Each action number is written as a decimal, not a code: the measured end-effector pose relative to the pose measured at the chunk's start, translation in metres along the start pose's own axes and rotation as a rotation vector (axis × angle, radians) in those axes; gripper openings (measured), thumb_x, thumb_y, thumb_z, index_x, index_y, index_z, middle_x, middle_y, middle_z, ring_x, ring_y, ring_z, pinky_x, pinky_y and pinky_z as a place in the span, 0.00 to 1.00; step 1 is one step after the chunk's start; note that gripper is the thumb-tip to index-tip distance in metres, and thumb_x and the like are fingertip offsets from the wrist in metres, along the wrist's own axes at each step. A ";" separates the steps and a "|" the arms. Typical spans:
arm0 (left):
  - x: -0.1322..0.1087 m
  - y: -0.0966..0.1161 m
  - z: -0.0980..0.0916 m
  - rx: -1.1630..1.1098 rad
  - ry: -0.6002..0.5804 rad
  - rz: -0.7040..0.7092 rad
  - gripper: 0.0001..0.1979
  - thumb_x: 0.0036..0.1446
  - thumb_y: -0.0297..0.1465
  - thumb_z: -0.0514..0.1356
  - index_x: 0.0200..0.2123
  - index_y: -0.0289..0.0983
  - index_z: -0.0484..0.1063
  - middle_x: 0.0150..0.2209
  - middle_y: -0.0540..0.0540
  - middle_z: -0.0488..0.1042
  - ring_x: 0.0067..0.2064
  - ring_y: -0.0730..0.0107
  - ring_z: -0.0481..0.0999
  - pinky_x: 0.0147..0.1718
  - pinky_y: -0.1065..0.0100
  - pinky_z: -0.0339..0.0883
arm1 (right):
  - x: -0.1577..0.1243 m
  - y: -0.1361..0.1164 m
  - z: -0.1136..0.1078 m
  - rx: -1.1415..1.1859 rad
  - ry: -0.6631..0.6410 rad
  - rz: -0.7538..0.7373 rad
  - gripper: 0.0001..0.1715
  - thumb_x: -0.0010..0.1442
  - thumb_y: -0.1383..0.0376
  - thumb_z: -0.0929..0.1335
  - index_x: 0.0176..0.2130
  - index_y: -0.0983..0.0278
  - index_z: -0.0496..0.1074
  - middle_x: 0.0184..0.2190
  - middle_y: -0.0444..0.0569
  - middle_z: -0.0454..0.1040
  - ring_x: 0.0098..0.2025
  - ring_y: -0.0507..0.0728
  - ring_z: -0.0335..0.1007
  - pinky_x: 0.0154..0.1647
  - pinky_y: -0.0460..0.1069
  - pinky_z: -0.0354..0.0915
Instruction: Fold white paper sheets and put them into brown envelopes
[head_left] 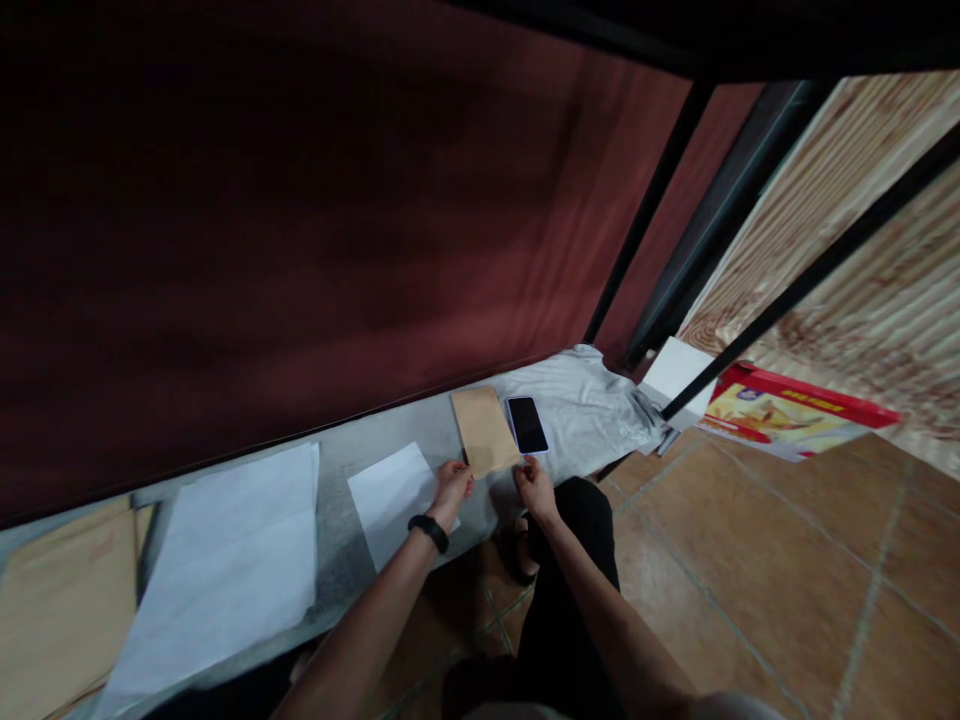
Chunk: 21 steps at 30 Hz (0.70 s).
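Observation:
A brown paper envelope (484,428) lies near the middle of the grey bench, its near edge between my two hands. My left hand (452,485), with a black band on the wrist, pinches the envelope's near left corner. At the near right corner, my right hand (535,487) has its fingers closed on the same edge. Just beyond my right hand rests a phone (528,425) with a dark screen and a pale case. A white sheet of paper (397,500) lies to the left, partly beneath my left hand and forearm.
Larger white sheets (232,560) and big brown envelopes (71,600) cover the bench's left end. Grey cloth (585,405) drapes the right end. Dark metal posts (649,210) rise there. A red and yellow box (787,415) stands on the tiled floor (750,560).

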<state>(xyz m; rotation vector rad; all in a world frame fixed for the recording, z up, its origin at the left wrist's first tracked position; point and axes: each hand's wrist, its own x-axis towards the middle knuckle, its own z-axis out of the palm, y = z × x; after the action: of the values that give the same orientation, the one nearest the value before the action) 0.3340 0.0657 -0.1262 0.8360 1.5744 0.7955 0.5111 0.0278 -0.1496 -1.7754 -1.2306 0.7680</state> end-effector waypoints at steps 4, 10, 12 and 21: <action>0.003 0.006 0.005 0.040 0.006 -0.075 0.17 0.64 0.37 0.62 0.52 0.35 0.71 0.51 0.41 0.73 0.48 0.60 0.76 0.45 0.56 0.74 | 0.001 -0.003 0.003 0.096 -0.006 0.047 0.23 0.57 0.60 0.65 0.51 0.63 0.72 0.34 0.48 0.78 0.37 0.59 0.76 0.41 0.53 0.71; 0.000 0.017 0.000 -0.041 0.021 -0.029 0.08 0.53 0.30 0.65 0.26 0.36 0.68 0.17 0.53 0.68 0.20 0.73 0.71 0.20 0.74 0.59 | 0.009 -0.008 0.003 0.293 -0.039 0.144 0.14 0.56 0.58 0.66 0.42 0.62 0.69 0.26 0.43 0.75 0.25 0.55 0.73 0.27 0.50 0.72; 0.001 0.026 -0.004 -0.094 -0.021 -0.013 0.08 0.52 0.30 0.65 0.26 0.36 0.68 0.17 0.53 0.69 0.19 0.74 0.71 0.21 0.73 0.61 | 0.017 -0.012 0.003 0.347 -0.047 0.169 0.13 0.57 0.56 0.66 0.39 0.61 0.67 0.24 0.42 0.74 0.21 0.54 0.71 0.24 0.50 0.72; 0.003 0.030 -0.003 -0.211 0.029 0.084 0.13 0.46 0.26 0.69 0.30 0.36 0.66 0.24 0.52 0.74 0.25 0.74 0.77 0.30 0.71 0.71 | 0.042 -0.025 0.009 0.277 0.017 0.064 0.13 0.58 0.54 0.68 0.34 0.60 0.66 0.21 0.41 0.71 0.22 0.53 0.70 0.24 0.48 0.70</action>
<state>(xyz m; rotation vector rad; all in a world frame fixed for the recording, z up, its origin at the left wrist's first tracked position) 0.3335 0.0841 -0.1017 0.7424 1.4588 1.0191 0.5067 0.0750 -0.1326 -1.5966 -1.0065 0.9118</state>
